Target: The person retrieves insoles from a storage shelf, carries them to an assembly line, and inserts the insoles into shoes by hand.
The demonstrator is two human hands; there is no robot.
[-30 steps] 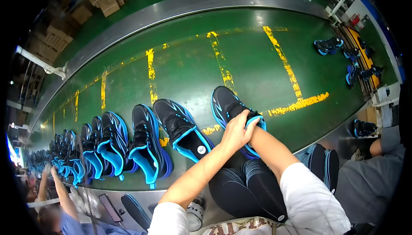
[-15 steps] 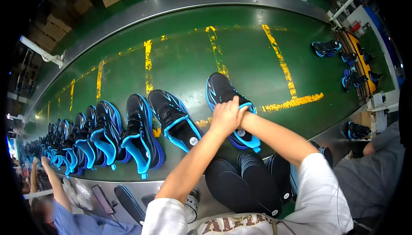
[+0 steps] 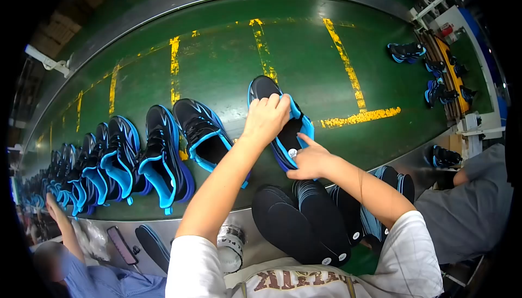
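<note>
A black sneaker point(image 3: 263, 87) with bright blue trim lies on the green surface, toe pointing away from me. My left hand point(image 3: 267, 117) is closed over its tongue and laces, fingertips curled at the collar opening. At the heel, my right hand point(image 3: 312, 159) grips the collar, with the index finger along the inner edge and the thumb lower at the back. Inside the shoe a white round sticker point(image 3: 292, 153) shows on the insole. To the left stands another matching sneaker point(image 3: 197, 117), touched by neither hand.
A long row of similar sneakers point(image 3: 157, 118) runs leftward along the green conveyor surface point(image 3: 304, 53). Stacked black insoles point(image 3: 296, 216) lie at the near edge, beside a tape roll point(image 3: 231, 249) and a phone point(image 3: 122, 245). Other people sit left and right.
My hands were together over the sneaker's opening. They have separated: the left now holds the tongue area, and the right has moved back to the heel. The view has shifted slightly.
</note>
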